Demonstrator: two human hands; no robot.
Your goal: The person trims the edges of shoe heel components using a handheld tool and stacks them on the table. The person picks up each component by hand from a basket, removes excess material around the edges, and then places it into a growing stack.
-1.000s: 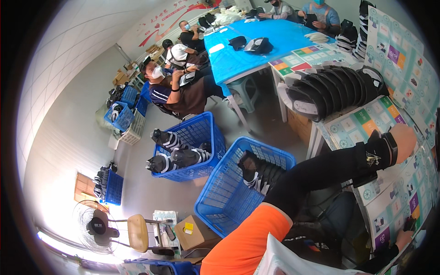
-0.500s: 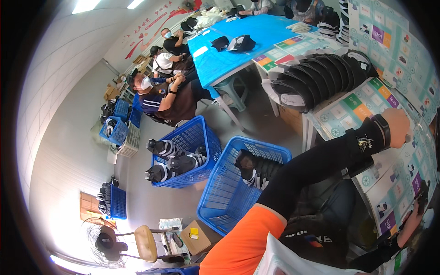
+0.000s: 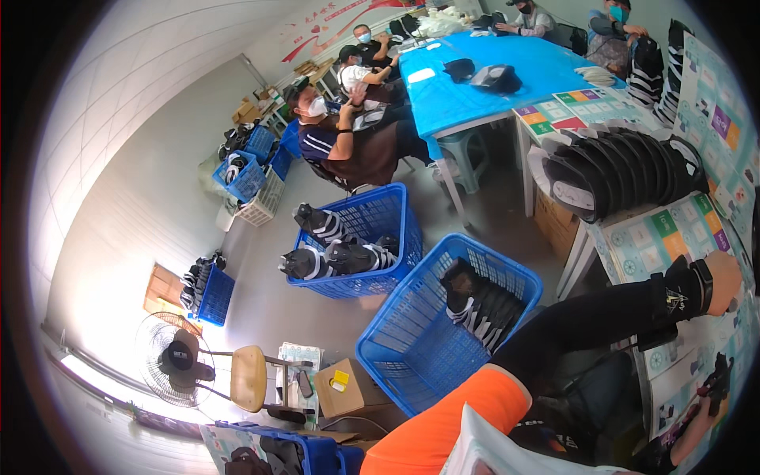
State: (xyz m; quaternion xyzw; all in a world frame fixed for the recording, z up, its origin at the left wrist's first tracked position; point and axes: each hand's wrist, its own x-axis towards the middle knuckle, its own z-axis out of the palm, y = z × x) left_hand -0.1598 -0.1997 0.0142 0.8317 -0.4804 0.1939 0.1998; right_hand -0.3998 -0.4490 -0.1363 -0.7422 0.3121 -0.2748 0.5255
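Note:
My left hand (image 3: 723, 283), at the end of an orange and black sleeve with a dark watch, is curled over the patterned tabletop (image 3: 651, 245). Its fingers point away and whatever they hold is hidden. By the right rim, my right hand (image 3: 692, 426) is closed around a small black object (image 3: 716, 385), whose kind I cannot make out. Beyond my left hand lies a row of nested black cap-like pieces (image 3: 625, 176) with pale edges. Beside my left arm stands a blue basket (image 3: 396, 348) with a stack of similar dark pieces (image 3: 479, 305) inside.
Another blue basket (image 3: 404, 229) with black-and-white stacks stands farther left. Coworkers sit around a blue-covered table (image 3: 443, 99); a person in a white mask (image 3: 317, 134) is nearest. A standing fan (image 3: 178, 352), a chair (image 3: 248, 378) and a cardboard box (image 3: 344, 388) are at lower left.
The view has swung left, so the scene sits farther right. The nearest seated coworker has raised a hand. My left hand stays curled at the tabletop; my right still holds the black object.

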